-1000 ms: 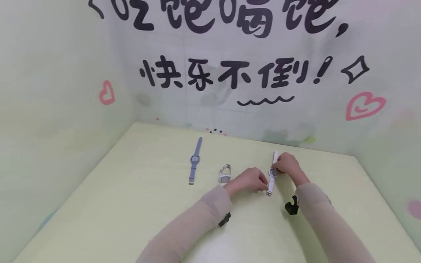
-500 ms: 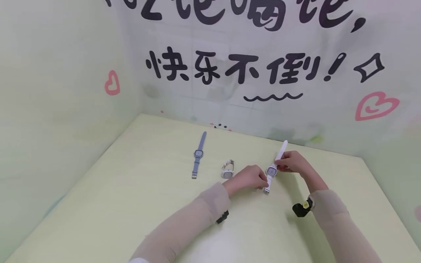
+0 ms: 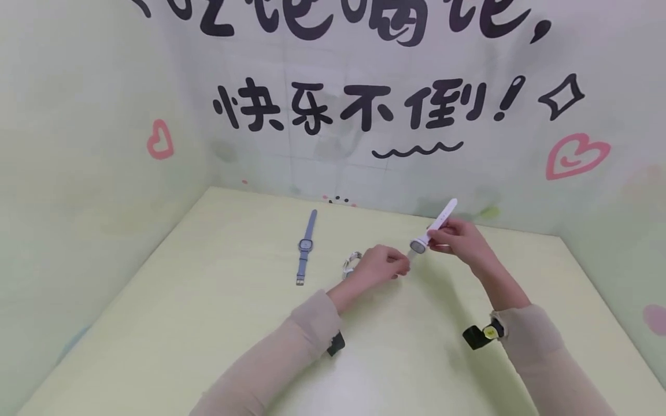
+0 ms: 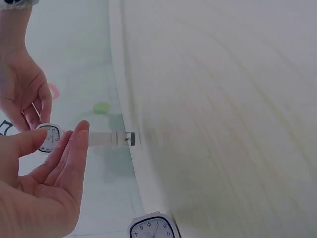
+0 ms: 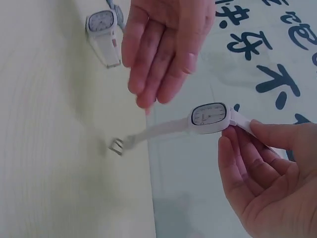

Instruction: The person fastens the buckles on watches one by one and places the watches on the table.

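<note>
My right hand (image 3: 460, 240) pinches the long strap of a white wristwatch (image 5: 209, 116) between thumb and fingers. The watch is raised off the table, its strap undone and its face visible in the right wrist view. The buckle end (image 5: 117, 146) hangs free on the far side of the case. Beside that end is my left hand (image 3: 382, 266), fingers fairly straight; the right wrist view shows a gap between them and the strap. Partly behind the left hand, a second white wristwatch (image 5: 101, 22) stands with its strap looped.
A blue wristwatch (image 3: 306, 245) lies stretched out flat, left of the hands. The pale yellow table (image 3: 208, 323) meets a printed backdrop (image 3: 333, 167) at its back edge and sides. A black wrist camera (image 3: 476, 337) hangs below the right sleeve.
The white wristwatch lay on the table between both hands; the right hand has lifted it, tilting its strap end up. The left hand has come away from the buckle end, slightly left.
</note>
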Demonstrator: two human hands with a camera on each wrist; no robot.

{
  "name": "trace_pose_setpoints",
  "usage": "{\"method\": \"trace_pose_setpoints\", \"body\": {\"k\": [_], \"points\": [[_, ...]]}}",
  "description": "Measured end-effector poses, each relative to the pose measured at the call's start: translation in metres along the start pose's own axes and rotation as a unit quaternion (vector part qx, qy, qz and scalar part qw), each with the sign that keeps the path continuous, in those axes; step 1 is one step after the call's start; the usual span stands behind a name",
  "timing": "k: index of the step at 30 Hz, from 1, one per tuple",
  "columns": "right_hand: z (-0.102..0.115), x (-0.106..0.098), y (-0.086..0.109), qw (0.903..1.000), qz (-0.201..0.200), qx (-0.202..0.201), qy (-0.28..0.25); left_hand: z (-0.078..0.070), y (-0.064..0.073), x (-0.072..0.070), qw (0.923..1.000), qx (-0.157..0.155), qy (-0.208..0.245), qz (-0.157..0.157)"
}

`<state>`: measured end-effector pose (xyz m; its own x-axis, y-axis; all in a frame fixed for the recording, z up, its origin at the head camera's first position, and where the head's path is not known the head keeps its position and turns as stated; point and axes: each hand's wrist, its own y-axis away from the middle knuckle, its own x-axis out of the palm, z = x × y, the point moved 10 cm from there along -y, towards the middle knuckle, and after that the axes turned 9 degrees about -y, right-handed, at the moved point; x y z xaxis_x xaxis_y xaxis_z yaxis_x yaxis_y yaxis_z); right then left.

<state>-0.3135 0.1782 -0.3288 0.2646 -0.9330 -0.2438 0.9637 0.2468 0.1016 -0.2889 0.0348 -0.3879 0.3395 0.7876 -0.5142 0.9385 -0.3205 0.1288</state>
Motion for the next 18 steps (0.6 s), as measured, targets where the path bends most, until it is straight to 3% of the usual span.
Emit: {"method": "trace_pose_setpoints", "body": {"k": [2, 3, 6, 8, 12, 16, 18], "points": [[0.009, 0.004, 0.003, 0.9997, -0.002, -0.013, -0.019, 0.003, -0.001, -0.002, 0.9923, -0.022, 0.121, 0.013], [0.012, 0.007, 0.005, 0.9993, 0.0, -0.02, -0.03, 0.004, -0.002, -0.002, 0.9821, -0.035, 0.184, 0.02], [0.022, 0.022, 0.005, 0.9964, 0.023, -0.05, -0.065, 0.012, 0.0, -0.009, 0.9419, -0.071, 0.327, 0.027], [0.027, 0.031, 0.006, 0.9935, 0.043, -0.073, -0.076, 0.015, 0.002, -0.015, 0.9147, -0.082, 0.395, 0.027], [0.03, 0.043, 0.006, 0.9866, 0.075, -0.105, -0.1, 0.02, 0.003, -0.022, 0.871, -0.089, 0.483, 0.016], [0.027, 0.046, 0.004, 0.9835, 0.074, -0.11, -0.123, 0.028, 0.005, -0.028, 0.848, -0.09, 0.522, -0.007], [0.027, 0.048, 0.004, 0.9824, 0.069, -0.111, -0.134, 0.031, 0.005, -0.034, 0.8464, -0.087, 0.525, -0.021]]}}
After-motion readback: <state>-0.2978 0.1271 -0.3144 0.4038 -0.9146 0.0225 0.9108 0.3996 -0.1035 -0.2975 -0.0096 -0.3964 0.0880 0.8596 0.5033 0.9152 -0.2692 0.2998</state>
